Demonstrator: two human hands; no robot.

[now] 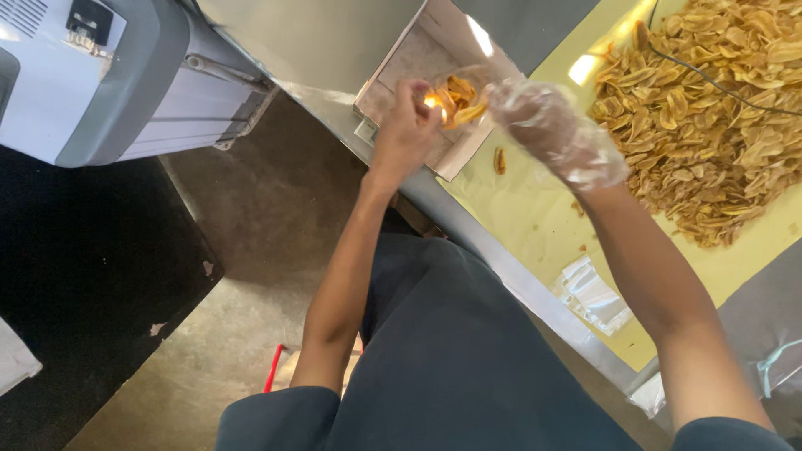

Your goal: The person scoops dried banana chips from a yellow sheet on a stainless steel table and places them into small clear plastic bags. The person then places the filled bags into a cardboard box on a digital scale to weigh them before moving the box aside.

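The left hand [407, 125] is bare and pinches the edge of a small clear bag [458, 93] partly filled with yellow chips, holding it over an open cardboard box [418, 58] at the edge of the metal table [501, 267]. The right hand [551, 129], in a thin clear plastic glove, is at the bag's other side with fingers curled at its mouth; whether it grips the bag cannot be told. Close to the right lies a big heap of chips [710, 108] on a yellow sheet [535, 217]. One loose chip [499, 159] sits just beside the box, and empty clear bags [593, 294] lie near the table's edge.
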